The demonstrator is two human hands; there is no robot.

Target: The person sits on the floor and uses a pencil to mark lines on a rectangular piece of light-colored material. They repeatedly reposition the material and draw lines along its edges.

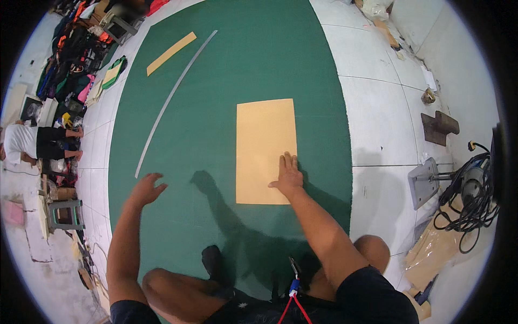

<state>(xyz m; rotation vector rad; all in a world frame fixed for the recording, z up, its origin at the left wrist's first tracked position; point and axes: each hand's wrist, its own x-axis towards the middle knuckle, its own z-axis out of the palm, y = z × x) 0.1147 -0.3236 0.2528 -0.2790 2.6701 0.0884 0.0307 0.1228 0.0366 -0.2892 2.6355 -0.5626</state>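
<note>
Apparently sheet (261,146) laid; remainder I can't judge. Right hand (289,175) spread atop, left hand (148,189) open; grey strip (169,98) at sheet's 10 o'clock.

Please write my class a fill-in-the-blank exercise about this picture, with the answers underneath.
1. The person's ____ hand rests on a large flat tan rectangular sheet.
2. A long thin grey strip lies to the ____ of that sheet.
3. Both lie on a big dark ____ fabric over white floor tiles.
4. Counting the short tan strip, the fabric bears ____ tan pieces.

Answers: right; left; green; two
</note>
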